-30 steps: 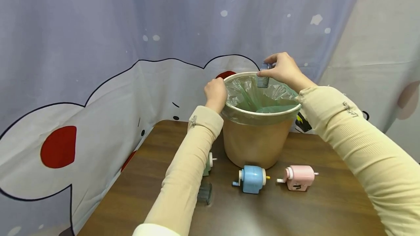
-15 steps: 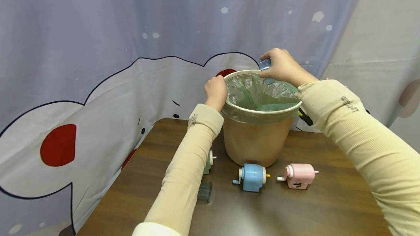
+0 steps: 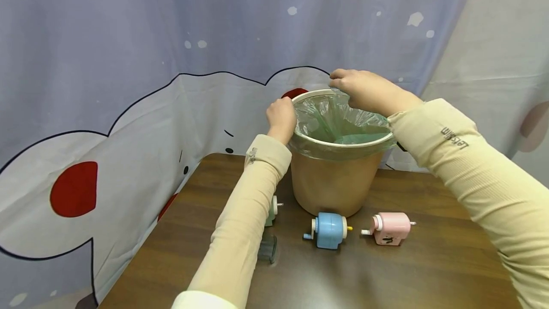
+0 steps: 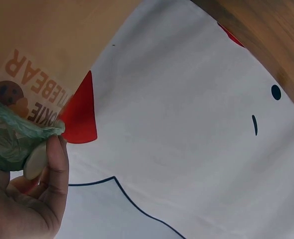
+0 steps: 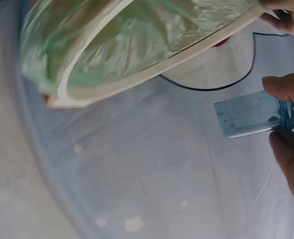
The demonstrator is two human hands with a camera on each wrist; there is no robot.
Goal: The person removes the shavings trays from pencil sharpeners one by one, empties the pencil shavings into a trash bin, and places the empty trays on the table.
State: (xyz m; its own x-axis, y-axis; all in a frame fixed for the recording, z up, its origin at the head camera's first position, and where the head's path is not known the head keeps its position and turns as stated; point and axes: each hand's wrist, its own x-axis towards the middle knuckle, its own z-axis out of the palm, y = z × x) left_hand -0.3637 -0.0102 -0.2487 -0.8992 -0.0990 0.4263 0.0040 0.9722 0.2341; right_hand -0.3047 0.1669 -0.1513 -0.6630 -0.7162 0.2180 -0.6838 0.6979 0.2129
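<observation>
A tan wastebasket [image 3: 334, 182], lined with a thin green plastic bag [image 3: 319, 116], stands at the back of the table. My left hand [image 3: 282, 117] grips its left rim; in the left wrist view, fingers [image 4: 56, 164] curl up round the rim and bag edge. Over the back of the opening is my right hand [image 3: 370, 91]. Its thumb and fingers pinch the end of a clear blue plastic pencil-shavings drawer [image 5: 251, 117], seen in the right wrist view. From the head view that drawer is mostly hidden behind the hand.
On the wooden table [image 3: 326, 280] sit a blue crank pencil sharpener [image 3: 329, 231] and a pink one [image 3: 392, 229]. A green sharpener [image 3: 271, 213] and a dark translucent drawer [image 3: 268, 248] are partly covered by the left sleeve. A patterned curtain [image 3: 231, 23] hangs behind.
My right hand has turned over and shifted slightly left above the wastebasket, tipping the drawer from upright out of the head view's sight. My left hand stays on the rim.
</observation>
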